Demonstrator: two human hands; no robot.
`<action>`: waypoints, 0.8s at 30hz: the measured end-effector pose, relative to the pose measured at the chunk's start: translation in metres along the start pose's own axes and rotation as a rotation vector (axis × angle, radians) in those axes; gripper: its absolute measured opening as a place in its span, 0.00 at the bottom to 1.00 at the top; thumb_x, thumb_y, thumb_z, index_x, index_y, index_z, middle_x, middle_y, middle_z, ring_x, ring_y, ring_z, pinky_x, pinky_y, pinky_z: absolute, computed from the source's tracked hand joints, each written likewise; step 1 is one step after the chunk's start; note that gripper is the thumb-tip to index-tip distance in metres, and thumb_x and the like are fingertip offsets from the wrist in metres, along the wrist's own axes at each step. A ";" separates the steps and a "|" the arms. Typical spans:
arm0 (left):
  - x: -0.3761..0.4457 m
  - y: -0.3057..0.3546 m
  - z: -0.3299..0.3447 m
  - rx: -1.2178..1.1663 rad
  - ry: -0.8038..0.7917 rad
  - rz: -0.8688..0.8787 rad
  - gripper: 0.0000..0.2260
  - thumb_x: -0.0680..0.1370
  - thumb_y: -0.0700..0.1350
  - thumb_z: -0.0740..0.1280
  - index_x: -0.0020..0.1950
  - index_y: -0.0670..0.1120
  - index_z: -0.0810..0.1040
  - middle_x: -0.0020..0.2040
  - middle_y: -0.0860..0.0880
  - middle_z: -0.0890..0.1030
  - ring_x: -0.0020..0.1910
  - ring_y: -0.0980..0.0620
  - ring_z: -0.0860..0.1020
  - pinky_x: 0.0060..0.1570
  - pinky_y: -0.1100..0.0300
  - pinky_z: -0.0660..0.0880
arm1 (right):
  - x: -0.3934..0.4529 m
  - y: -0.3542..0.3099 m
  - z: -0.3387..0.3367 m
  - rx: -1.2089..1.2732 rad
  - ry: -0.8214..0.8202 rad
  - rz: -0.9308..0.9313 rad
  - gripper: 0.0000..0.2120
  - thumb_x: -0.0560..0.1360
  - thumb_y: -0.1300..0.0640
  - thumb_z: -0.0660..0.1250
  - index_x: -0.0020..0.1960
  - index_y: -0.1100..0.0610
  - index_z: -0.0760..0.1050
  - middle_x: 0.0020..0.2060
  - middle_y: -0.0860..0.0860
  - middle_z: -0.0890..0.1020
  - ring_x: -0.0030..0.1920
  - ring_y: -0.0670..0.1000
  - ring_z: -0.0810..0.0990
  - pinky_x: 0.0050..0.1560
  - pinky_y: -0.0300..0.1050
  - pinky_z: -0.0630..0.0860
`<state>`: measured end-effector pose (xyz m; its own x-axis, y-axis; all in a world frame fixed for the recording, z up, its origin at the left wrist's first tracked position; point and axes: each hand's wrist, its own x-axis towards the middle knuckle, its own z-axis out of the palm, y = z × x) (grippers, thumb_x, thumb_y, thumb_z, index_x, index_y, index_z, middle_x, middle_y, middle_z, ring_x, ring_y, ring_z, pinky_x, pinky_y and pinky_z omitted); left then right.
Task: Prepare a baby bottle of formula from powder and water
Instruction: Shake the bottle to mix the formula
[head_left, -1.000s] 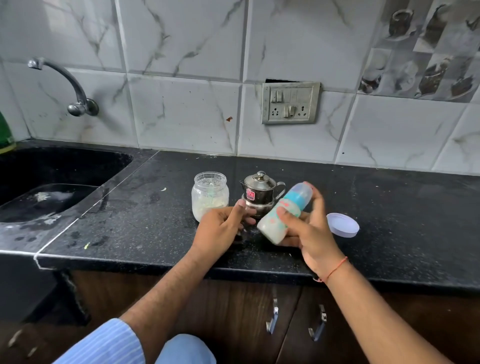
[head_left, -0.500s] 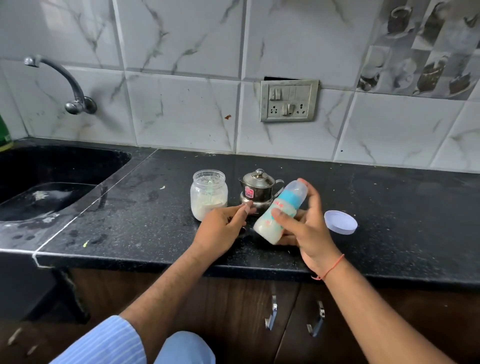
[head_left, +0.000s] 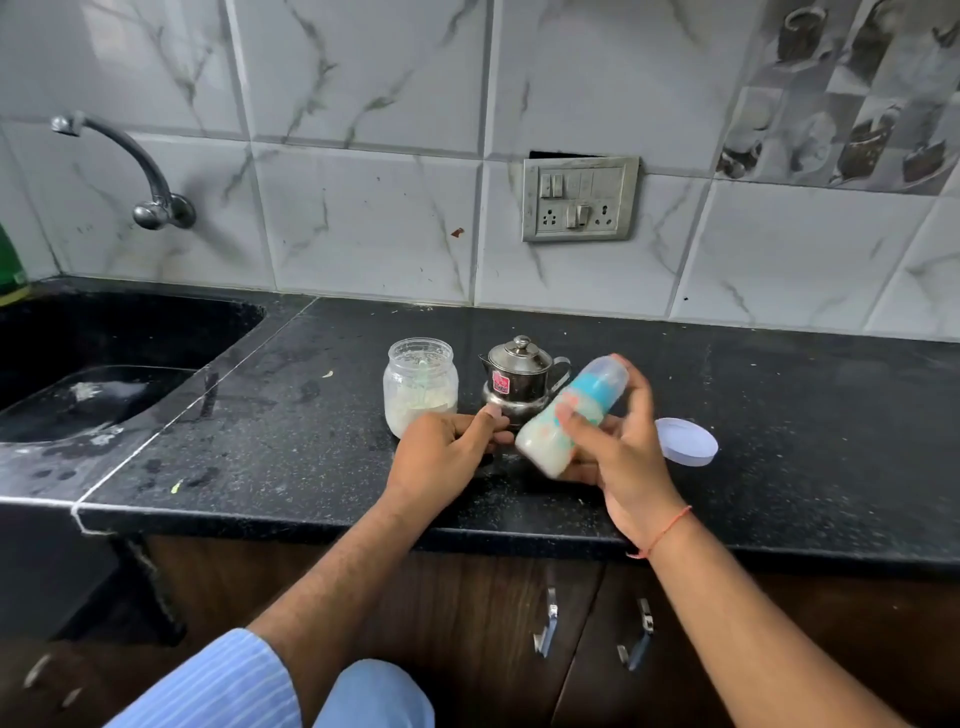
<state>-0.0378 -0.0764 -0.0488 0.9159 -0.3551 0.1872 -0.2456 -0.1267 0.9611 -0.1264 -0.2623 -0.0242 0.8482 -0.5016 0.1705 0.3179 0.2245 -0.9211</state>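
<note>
My right hand (head_left: 626, 470) grips a baby bottle (head_left: 563, 418) just above the black counter (head_left: 291, 441). The bottle is tilted, its clear cap and blue collar pointing up to the right, and milky white liquid fills its lower end. It looks slightly blurred. My left hand (head_left: 441, 452) rests on the counter to the bottle's left, fingers loosely curled and thumb out, holding nothing that I can see. Behind my left hand stands an open clear jar (head_left: 421, 382) with white powder and a scoop in it. A small steel pot with a lid (head_left: 515, 376) stands behind the bottle.
A white round lid (head_left: 687, 441) lies on the counter right of my right hand. A black sink (head_left: 104, 358) with a wall tap (head_left: 132, 166) is at the left. A switch panel (head_left: 579, 200) sits on the tiled wall. Cabinet door handles (head_left: 545, 623) hang below the counter edge.
The bottle has shifted slightly in my right hand, staying tilted and now blurred. My left hand has stayed on the counter by the pot.
</note>
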 end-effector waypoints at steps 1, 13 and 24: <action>0.000 0.001 0.000 0.008 0.011 -0.002 0.13 0.86 0.59 0.70 0.51 0.55 0.92 0.47 0.58 0.91 0.53 0.55 0.89 0.65 0.48 0.83 | 0.002 -0.001 -0.002 0.093 0.100 -0.027 0.33 0.75 0.58 0.78 0.73 0.43 0.65 0.59 0.55 0.83 0.53 0.60 0.88 0.38 0.59 0.85; -0.002 -0.002 0.002 0.146 -0.058 0.125 0.15 0.87 0.43 0.68 0.74 0.50 0.81 0.60 0.59 0.88 0.44 0.49 0.81 0.56 0.60 0.83 | 0.001 -0.004 -0.005 0.031 -0.010 0.036 0.33 0.72 0.56 0.78 0.71 0.44 0.66 0.59 0.58 0.83 0.49 0.62 0.88 0.34 0.57 0.85; -0.007 0.004 0.000 0.109 -0.098 0.129 0.31 0.74 0.75 0.65 0.67 0.56 0.84 0.55 0.52 0.90 0.56 0.50 0.87 0.63 0.51 0.83 | 0.007 -0.001 -0.007 0.184 0.201 -0.023 0.33 0.77 0.57 0.78 0.73 0.44 0.63 0.65 0.57 0.80 0.60 0.64 0.86 0.39 0.61 0.86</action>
<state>-0.0456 -0.0747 -0.0469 0.8408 -0.4623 0.2817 -0.3967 -0.1719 0.9017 -0.1236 -0.2713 -0.0248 0.7444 -0.6602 0.1004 0.4234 0.3504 -0.8355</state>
